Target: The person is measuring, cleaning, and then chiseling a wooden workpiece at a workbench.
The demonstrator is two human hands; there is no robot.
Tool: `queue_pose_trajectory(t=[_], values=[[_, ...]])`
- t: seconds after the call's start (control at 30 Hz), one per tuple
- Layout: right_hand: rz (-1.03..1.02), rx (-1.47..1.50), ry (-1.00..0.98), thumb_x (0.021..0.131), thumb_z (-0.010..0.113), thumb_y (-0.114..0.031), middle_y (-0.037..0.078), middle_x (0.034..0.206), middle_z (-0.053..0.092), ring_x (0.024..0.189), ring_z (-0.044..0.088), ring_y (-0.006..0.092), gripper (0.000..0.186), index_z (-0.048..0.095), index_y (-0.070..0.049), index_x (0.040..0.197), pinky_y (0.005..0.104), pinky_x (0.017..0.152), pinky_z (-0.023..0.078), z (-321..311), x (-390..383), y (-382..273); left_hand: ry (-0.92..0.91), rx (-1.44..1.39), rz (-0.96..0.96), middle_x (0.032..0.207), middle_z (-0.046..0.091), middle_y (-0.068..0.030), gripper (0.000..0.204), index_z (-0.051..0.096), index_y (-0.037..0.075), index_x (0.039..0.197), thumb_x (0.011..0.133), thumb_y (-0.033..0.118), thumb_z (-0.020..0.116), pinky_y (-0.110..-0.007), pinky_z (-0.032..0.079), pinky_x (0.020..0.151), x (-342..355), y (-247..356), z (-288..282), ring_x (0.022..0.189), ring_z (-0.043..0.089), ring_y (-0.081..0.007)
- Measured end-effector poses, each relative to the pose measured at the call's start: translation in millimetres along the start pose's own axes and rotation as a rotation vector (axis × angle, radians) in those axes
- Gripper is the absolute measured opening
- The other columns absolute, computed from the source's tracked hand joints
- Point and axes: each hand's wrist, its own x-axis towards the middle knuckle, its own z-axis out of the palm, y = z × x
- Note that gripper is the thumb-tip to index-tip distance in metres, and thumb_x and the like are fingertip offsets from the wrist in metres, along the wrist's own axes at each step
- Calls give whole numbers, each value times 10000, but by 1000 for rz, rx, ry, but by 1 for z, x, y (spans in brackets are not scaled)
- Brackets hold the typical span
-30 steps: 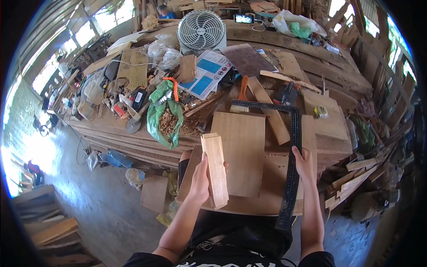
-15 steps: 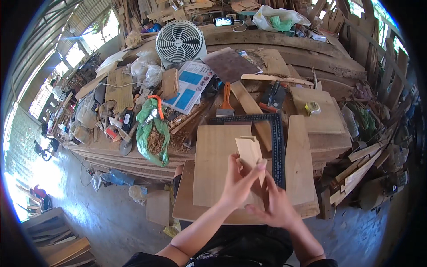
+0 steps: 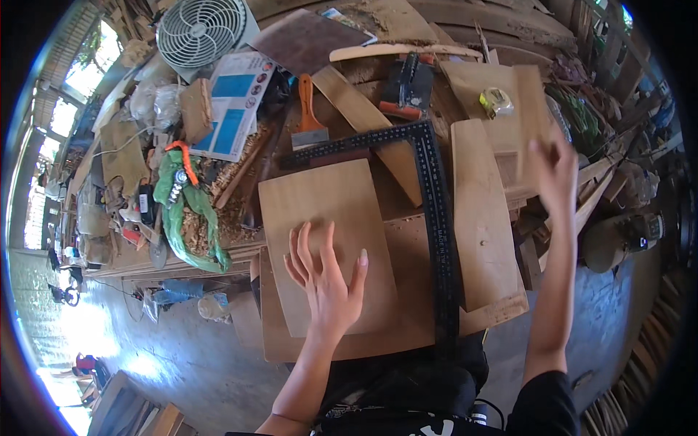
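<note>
Head view: the wooden piece (image 3: 528, 109) was gripped by the right hand (image 3: 557, 171), raised to the right of the tape measure (image 3: 496, 102). It was judged light, stiff and dry, best held by its long edges. Nothing was held by the left hand (image 3: 331, 285), spread over the pale board (image 3: 327, 192); contact could not be confirmed. The gripped piece was blurred, its exact count of parts unclear.

Bare hands, two: left hand (image 3: 326, 287), right hand (image 3: 558, 174); handheld wood piece (image 3: 529, 109), one; pale panel (image 3: 320, 190) below left palm, one; black L-square (image 3: 436, 218), one; orange-handled brush (image 3: 307, 105), one; tape measure (image 3: 496, 102), one; round-grilled fan (image 3: 201, 33), one; blue-blocked printed sheet (image 3: 234, 109), one; diagonal wooden strip (image 3: 356, 102), one
</note>
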Motion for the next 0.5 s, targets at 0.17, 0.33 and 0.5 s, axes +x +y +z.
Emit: queue_pose_trajectory(t=[0.17,0.33,0.5], values=[[76,-360,-84,1002,655,-394,268,1279,691,1250,643,387,515,643,-87,1415,494,991,514,30,112,85,14,40,26,1638,248,-264,692,434,88,1557,989,408,666,-709,117,1199,-6,-3,7,1542,175,-515],[145,-674,-66,984,623,-376,215,1599,451,1513,361,392,571,558,-161,1509,648,1152,343,47,116,74,30,21,16,1631,267,-274,662,475,89,1525,975,393,681,-709,123,1201,-3,-2,6,1539,189,-517],[-514,-349,-409,738,669,125,254,1603,414,1481,397,439,887,484,-186,1548,467,1231,363,69,125,26,46,16,-3,1630,288,-257,621,518,119,1498,961,375,695,-702,125,1208,-8,-5,8,1545,204,-502]])
